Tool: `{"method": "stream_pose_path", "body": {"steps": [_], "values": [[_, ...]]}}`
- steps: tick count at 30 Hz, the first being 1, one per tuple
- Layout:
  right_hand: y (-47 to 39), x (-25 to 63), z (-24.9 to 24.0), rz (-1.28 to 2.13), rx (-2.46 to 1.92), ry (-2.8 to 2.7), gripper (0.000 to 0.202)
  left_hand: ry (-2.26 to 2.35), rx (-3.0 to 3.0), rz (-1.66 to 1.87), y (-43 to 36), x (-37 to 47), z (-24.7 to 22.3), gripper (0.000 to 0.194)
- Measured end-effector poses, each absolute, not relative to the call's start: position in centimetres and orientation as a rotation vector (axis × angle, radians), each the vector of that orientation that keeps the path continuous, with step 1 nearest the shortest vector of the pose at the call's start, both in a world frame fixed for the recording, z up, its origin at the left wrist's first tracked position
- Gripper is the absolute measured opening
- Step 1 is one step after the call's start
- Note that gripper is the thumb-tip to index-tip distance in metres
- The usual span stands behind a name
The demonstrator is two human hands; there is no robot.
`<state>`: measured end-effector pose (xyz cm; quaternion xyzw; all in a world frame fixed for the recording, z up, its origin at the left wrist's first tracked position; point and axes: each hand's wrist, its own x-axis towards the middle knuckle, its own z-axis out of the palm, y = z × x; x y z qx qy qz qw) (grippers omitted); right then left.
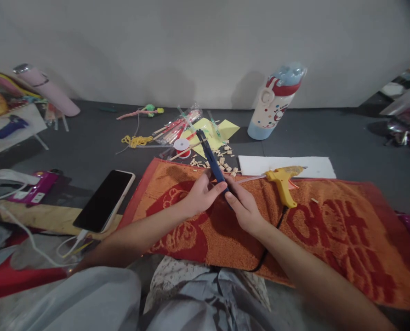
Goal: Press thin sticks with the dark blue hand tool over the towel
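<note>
Both hands are wrapped around a dark blue hand tool that looks like a cutter, held tilted with its head pointing away from me. My left hand closes on the lower part from the left, thumb on top. From the right, my right hand grips the handle end, its thumb beside the other. A thin wooden stick reaches across to the tool's head; the exact contact is unclear. Small cut wooden pieces lie scattered under and beside the tool. The hands are above an orange towel.
A yellow glue gun lies on the towel, over a white strip. Behind are a red spool, yellow paper, bagged sticks and a bottle. Leftward are a phone and a purple power strip.
</note>
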<state>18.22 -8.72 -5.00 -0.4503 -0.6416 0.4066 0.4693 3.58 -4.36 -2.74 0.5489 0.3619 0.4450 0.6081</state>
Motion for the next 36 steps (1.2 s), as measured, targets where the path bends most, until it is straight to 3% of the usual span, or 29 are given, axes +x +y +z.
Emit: {"method": "stream_pose_path", "body": {"steps": [11,28,36], "values": [[-8.9,17.8,-4.6,1.011,-1.138,-1.526,0.053,0.870,1.242,0.998,-4.2,3.6,-2.5,0.056],[-8.1,18.4,-4.0,1.370,-1.027,-1.386,0.054,0.794,1.312,0.780,-3.9,2.8,-1.4,0.061],[-8.1,18.7,-3.9,1.359,-1.074,-1.457,0.062,0.756,1.319,0.824,-4.0,2.8,-1.7,0.058]]}}
